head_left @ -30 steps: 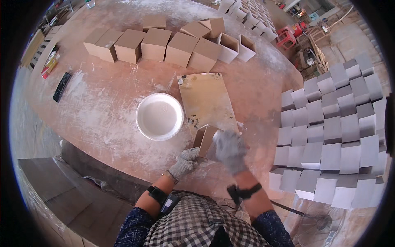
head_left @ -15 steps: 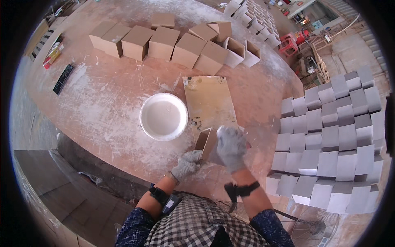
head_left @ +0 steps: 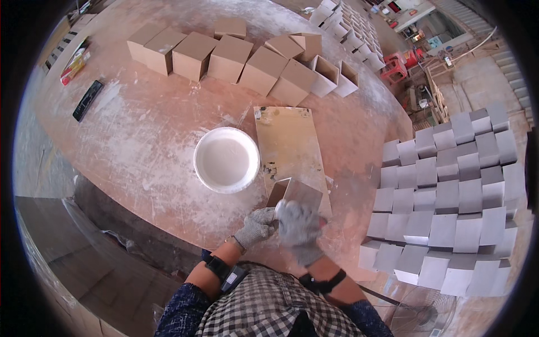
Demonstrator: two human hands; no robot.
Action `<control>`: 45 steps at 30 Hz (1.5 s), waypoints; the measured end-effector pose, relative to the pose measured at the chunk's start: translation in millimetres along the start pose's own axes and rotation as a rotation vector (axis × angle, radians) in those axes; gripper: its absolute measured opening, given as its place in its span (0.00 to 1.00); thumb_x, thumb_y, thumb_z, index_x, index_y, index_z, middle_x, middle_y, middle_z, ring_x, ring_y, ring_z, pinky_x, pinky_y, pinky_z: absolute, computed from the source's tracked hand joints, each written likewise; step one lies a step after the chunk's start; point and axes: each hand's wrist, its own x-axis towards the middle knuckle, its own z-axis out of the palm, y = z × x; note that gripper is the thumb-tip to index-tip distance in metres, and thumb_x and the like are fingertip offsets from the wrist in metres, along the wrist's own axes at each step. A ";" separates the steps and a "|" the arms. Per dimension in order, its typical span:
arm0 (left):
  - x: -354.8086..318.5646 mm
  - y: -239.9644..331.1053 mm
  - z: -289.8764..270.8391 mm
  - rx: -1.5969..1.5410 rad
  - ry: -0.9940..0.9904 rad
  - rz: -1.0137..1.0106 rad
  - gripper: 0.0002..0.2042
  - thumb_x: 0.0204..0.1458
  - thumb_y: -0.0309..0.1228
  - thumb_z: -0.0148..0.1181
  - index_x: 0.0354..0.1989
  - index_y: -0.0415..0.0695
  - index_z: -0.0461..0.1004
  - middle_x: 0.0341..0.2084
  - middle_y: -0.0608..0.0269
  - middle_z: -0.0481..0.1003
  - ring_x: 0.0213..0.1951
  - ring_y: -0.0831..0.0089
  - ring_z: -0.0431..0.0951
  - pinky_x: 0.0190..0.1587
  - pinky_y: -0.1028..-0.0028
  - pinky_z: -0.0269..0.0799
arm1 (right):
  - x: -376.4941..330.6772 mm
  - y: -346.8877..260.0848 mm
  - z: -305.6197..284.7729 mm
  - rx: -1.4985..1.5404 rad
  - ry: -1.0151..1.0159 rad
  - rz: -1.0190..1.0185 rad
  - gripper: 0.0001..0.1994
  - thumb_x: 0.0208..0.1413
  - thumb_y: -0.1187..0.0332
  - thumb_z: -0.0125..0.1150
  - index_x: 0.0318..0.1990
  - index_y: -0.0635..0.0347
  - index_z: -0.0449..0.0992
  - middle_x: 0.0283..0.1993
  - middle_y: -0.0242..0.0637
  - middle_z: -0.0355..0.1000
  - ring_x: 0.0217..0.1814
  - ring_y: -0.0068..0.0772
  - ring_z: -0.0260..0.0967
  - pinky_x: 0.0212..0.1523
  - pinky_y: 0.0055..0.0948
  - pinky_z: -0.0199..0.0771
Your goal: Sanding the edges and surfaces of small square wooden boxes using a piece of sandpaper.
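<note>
At eight o'clock, reading the dial from the middle of the view, a plastic-wrapped stack (head_left: 73, 258) sits beside the dusty table (head_left: 146, 146). At ten o'clock a red and yellow packet (head_left: 74, 69) lies near the table's edge, with a long black remote (head_left: 88, 101) close by. From eleven to one, brown boxes (head_left: 230, 59) stand in a crooked row, open mouths showing at its right end. A white bowl (head_left: 227, 160) rests just off the middle toward nine. At six, the gloved left hand (head_left: 256, 227) grasps the near edge of an open box (head_left: 306, 194). This box is at five o'clock, over the near end of a stained board (head_left: 289, 140); whether they touch I cannot tell. The gloved right hand (head_left: 299, 224) is clenched at the box's near side around a mostly hidden tool, its kind unclear, with a bit of red at the fist's right. At two o'clock stands a red stool (head_left: 394, 69), between four and five a wire fan (head_left: 424, 312), and at three to four, tiers of grey and white boxes (head_left: 443, 196).
</note>
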 end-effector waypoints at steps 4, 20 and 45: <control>1.8 3.8 -3.2 0.064 -0.110 -0.115 0.18 0.47 0.28 0.61 0.49 0.48 0.77 0.45 0.54 0.78 0.50 0.53 0.77 0.51 0.63 0.74 | 10.2 5.9 3.3 0.079 -0.063 -0.003 0.09 0.50 0.67 0.58 0.40 0.52 0.73 0.35 0.39 0.67 0.36 0.47 0.68 0.37 0.47 0.67; 2.8 7.4 -2.5 0.059 -0.052 -0.066 0.17 0.49 0.28 0.59 0.49 0.47 0.76 0.46 0.54 0.78 0.51 0.52 0.76 0.52 0.60 0.73 | 27.3 13.1 15.6 0.019 -0.019 0.186 0.09 0.50 0.64 0.58 0.40 0.51 0.73 0.37 0.40 0.69 0.40 0.46 0.70 0.39 0.46 0.70; -3.1 -9.2 4.6 0.101 -0.078 -0.088 0.22 0.47 0.30 0.61 0.54 0.47 0.74 0.54 0.49 0.74 0.57 0.51 0.72 0.59 0.58 0.68 | 15.1 4.5 -5.7 -0.034 0.048 0.221 0.04 0.55 0.64 0.59 0.33 0.50 0.73 0.34 0.42 0.71 0.34 0.49 0.74 0.33 0.46 0.74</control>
